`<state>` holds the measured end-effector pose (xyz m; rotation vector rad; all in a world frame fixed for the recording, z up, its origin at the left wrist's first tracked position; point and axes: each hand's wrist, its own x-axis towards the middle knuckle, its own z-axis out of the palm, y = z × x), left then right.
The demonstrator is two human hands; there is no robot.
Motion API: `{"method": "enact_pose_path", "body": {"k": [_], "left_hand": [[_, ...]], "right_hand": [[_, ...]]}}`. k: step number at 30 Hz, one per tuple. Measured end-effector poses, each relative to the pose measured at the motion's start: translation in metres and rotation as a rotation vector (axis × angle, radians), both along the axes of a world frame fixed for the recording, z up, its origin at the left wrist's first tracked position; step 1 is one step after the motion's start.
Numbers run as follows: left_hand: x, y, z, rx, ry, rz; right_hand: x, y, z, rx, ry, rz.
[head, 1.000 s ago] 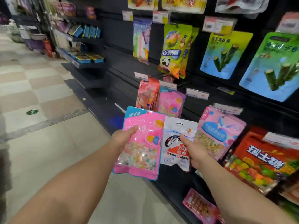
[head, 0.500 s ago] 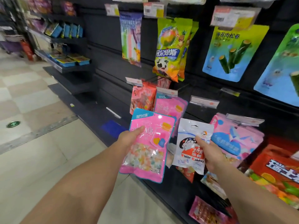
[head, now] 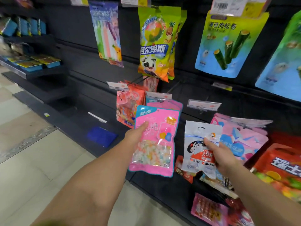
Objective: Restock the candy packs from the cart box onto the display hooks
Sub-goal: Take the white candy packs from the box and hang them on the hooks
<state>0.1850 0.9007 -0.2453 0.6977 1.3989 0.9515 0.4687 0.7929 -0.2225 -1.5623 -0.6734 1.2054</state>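
With 2 packs not yet hung, the left hand [head: 136, 136] gripped the pink candy pack [head: 154, 141] just before its matching hook stock [head: 164, 104], while the right hand [head: 219, 154] pinched the White Rabbit pack [head: 197, 149] (its hook unclear).

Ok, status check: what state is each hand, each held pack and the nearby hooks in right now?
left hand: grips pink candy pack, held upright, not hung.
right hand: pinches White Rabbit pack, unhung.
pink packs on hook: hanging just behind the held pink one.
empty hook with price tag: nothing hanging.
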Motion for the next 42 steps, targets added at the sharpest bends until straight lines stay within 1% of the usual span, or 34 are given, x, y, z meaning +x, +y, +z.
{"method": "enact_pose_path", "body": {"k": [2, 5, 13, 20, 23, 26, 28, 29, 30, 32, 33, 34, 36, 38, 40, 42], "left_hand": [[0.0, 0.022, -0.012, -0.015, -0.044, -0.015], [0.001, 0.032, 0.0, -0.026, -0.078, -0.082], [-0.004, 0.06, 0.008, -0.044, -0.088, -0.253], [-0.009, 0.074, -0.001, -0.069, -0.05, -0.323], [-0.008, 0.095, -0.02, -0.081, 0.046, -0.313], [-0.004, 0.127, -0.052, -0.031, 0.089, -0.267], [0.002, 0.12, -0.035, -0.018, 0.106, -0.209], [0.005, 0.114, -0.026, -0.003, 0.156, -0.157], [0.007, 0.104, -0.012, 0.012, 0.257, -0.112], [0.012, 0.094, -0.005, 0.024, 0.583, -0.1], [0.014, 0.087, -0.003, 0.064, 0.67, -0.099], [0.018, 0.079, 0.0, 0.123, 0.677, -0.101], [0.03, 0.067, 0.003, 0.241, 0.558, -0.163], [0.046, 0.052, 0.007, 0.276, 0.417, -0.354], [0.065, 0.038, 0.013, 0.27, 0.373, -0.582], [0.083, 0.028, 0.019, 0.258, 0.336, -0.709]], "right_hand": [[-0.003, -0.001, -0.001, 0.006, 0.004, -0.035], [-0.011, 0.001, -0.002, 0.001, -0.013, -0.093], [-0.029, 0.012, -0.009, -0.016, -0.009, -0.181], [-0.043, 0.016, -0.01, 0.02, 0.025, -0.203], [-0.045, 0.017, -0.009, 0.015, 0.024, -0.202], [-0.045, 0.017, -0.009, 0.006, 0.027, -0.202], [-0.044, 0.017, -0.012, -0.004, 0.033, -0.207], [-0.044, 0.017, -0.013, -0.008, 0.034, -0.213], [-0.044, 0.017, -0.015, -0.012, 0.033, -0.219], [-0.044, 0.018, -0.018, -0.015, 0.029, -0.229], [-0.043, 0.019, -0.019, -0.014, 0.029, -0.23], [-0.043, 0.02, -0.02, -0.012, 0.03, -0.228], [-0.041, 0.022, -0.022, -0.014, 0.035, -0.214], [-0.04, 0.024, -0.023, -0.018, 0.033, -0.194], [-0.039, 0.028, -0.023, -0.012, 0.037, -0.188], [-0.038, 0.031, -0.022, 0.002, 0.042, -0.184]]}}
